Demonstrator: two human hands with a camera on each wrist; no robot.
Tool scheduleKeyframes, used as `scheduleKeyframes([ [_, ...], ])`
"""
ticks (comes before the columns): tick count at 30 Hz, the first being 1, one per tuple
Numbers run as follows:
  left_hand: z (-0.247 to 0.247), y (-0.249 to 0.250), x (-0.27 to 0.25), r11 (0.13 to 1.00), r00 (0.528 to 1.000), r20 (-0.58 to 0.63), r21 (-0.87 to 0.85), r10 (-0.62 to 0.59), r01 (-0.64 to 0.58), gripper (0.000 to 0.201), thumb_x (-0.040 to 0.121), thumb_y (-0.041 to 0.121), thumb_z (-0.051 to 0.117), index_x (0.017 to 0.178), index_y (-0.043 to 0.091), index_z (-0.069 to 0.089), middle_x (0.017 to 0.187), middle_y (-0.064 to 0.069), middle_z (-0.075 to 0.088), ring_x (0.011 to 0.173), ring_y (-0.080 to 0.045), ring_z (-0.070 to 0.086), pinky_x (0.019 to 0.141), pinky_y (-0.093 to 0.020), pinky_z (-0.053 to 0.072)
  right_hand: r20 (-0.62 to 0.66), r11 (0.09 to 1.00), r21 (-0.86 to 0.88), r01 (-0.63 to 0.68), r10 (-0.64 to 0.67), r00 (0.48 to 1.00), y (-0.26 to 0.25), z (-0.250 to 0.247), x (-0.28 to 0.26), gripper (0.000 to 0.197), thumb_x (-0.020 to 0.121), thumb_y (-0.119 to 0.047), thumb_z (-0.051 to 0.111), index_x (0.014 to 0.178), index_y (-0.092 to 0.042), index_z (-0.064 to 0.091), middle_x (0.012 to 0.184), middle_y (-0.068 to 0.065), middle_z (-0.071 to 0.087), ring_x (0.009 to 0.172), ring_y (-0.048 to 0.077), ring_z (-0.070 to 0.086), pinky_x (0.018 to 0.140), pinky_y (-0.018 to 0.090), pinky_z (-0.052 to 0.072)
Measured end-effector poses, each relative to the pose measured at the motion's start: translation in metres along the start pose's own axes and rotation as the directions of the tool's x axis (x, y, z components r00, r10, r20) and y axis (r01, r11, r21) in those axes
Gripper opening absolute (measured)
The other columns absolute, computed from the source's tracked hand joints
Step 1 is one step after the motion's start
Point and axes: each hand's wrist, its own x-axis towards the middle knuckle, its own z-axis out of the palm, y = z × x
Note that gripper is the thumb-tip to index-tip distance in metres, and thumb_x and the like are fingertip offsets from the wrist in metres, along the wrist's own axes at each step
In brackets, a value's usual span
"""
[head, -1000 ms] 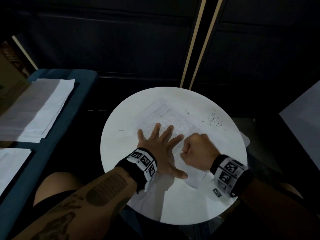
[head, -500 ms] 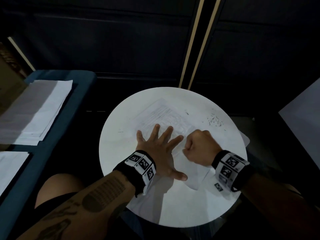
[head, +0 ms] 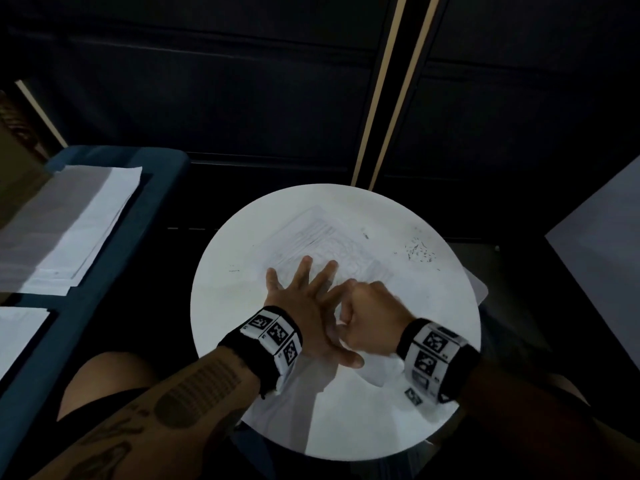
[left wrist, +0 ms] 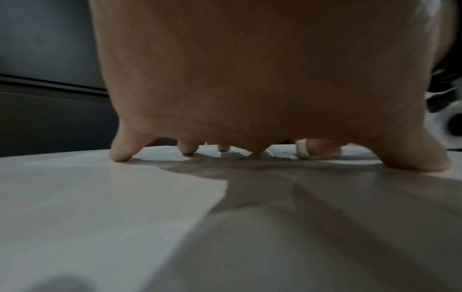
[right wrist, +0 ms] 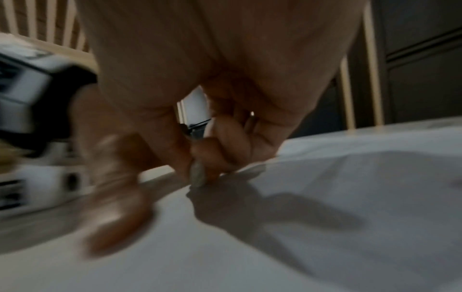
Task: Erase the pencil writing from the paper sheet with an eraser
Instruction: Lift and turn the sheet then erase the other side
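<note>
2 hands work on 1 sheet, read from left to right. On the far left, a stack of papers (head: 65, 230) lies unused on a blue bench (head: 104, 306). On the round table (head: 242, 306), the left hand (head: 304, 306) presses flat, fingers spread, so the paper sheet (head: 329, 244) likely cannot slide. Just right, touching its thumb, the right hand (head: 370, 320) pinches the grey eraser (right wrist: 197, 175) against the sheet. Farther right, crumbs (head: 420, 252) lie scattered.

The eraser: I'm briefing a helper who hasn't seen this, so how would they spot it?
On the round white table, find the paper sheet with faint pencil lines. The right hand pinches a small grey, smudged eraser, tip on the paper; the left hand lies flat and holds nothing.
</note>
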Motion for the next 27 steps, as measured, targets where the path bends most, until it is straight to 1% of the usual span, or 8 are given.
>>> scheduleKeyframes([
  [4,0.000,0.002,-0.001,1.000,1.000,-0.023,-0.008,-0.006,0.006,0.135,0.051,0.112,0.039,0.153,0.056,-0.028,0.165,0.012,-0.039,0.152,-0.033,-0.037,0.110,-0.083,-0.012,-0.186,0.982,0.076,-0.172,0.183,0.965,0.026,-0.012,0.020,0.015,0.080,-0.024,0.068,0.069,-0.014,0.065,0.074,0.005,0.066,0.067,0.020,0.068,0.063,0.038,0.062],
  [8,0.001,0.000,-0.001,1.000,1.000,-0.010,0.029,-0.012,0.012,0.138,0.050,0.113,0.037,0.154,0.051,-0.029,0.164,0.010,-0.042,0.151,-0.034,-0.039,0.109,-0.083,-0.011,-0.025,1.000,0.010,0.009,-0.009,1.000,0.004,0.007,0.003,0.031,0.080,-0.021,0.065,0.051,-0.015,0.055,0.050,-0.005,0.056,0.052,0.007,0.056,0.057,0.033,0.057],
  [12,0.001,0.001,-0.001,1.000,1.000,-0.013,-0.007,-0.008,0.008,0.136,0.050,0.112,0.039,0.154,0.055,-0.028,0.164,0.013,-0.041,0.152,-0.033,-0.038,0.109,-0.083,-0.014,-0.189,0.984,0.084,-0.154,0.168,0.967,0.028,-0.007,0.023,0.017,0.077,-0.023,0.069,0.062,-0.017,0.064,0.069,0.002,0.068,0.062,0.017,0.068,0.063,0.036,0.063],
  [16,-0.001,0.001,0.000,1.000,1.000,0.012,0.006,-0.013,0.013,0.139,0.049,0.112,0.040,0.155,0.052,-0.028,0.164,0.011,-0.042,0.151,-0.034,-0.040,0.109,-0.083,-0.013,-0.016,0.999,0.009,0.034,-0.034,0.999,0.004,0.009,0.003,0.029,0.081,-0.021,0.068,0.055,-0.015,0.058,0.060,-0.001,0.062,0.056,0.013,0.062,0.058,0.037,0.060],
  [20,-0.002,0.001,0.000,1.000,1.000,0.000,-0.005,-0.016,0.016,0.137,0.049,0.112,0.040,0.155,0.055,-0.026,0.165,0.012,-0.039,0.152,-0.034,-0.037,0.110,-0.082,-0.013,-0.159,0.990,0.049,-0.134,0.140,0.977,0.021,-0.008,0.020,0.017,0.079,-0.023,0.068,0.064,-0.017,0.062,0.074,0.005,0.065,0.071,0.021,0.068,0.068,0.038,0.062],
  [22,-0.002,0.001,-0.001,1.000,1.000,0.015,0.003,-0.021,0.021,0.139,0.050,0.112,0.041,0.155,0.052,-0.027,0.165,0.011,-0.040,0.151,-0.034,-0.039,0.109,-0.083,-0.013,-0.101,0.998,0.011,-0.064,0.065,0.993,0.009,-0.002,0.015,0.017,0.080,-0.019,0.067,0.065,-0.022,0.061,0.084,0.005,0.067,0.082,0.020,0.066,0.072,0.038,0.061],
  [24,-0.003,0.002,-0.001,1.000,1.000,0.024,0.018,-0.019,0.018,0.141,0.050,0.112,0.041,0.156,0.050,-0.028,0.164,0.010,-0.042,0.150,-0.034,-0.040,0.109,-0.084,-0.012,0.008,0.997,-0.008,0.071,-0.071,0.997,-0.002,0.011,0.004,0.026,0.081,-0.015,0.066,0.057,-0.023,0.059,0.079,0.004,0.068,0.073,0.016,0.066,0.066,0.037,0.061],
  [27,-0.003,0.002,-0.001,1.000,1.000,0.012,0.009,-0.017,0.017,0.139,0.050,0.112,0.040,0.156,0.052,-0.026,0.165,0.010,-0.039,0.152,-0.034,-0.037,0.110,-0.083,-0.012,-0.081,0.995,0.050,-0.092,0.096,0.992,0.016,-0.003,0.019,0.020,0.077,-0.024,0.066,0.058,-0.019,0.060,0.072,0.003,0.067,0.067,0.017,0.068,0.065,0.036,0.062],
])
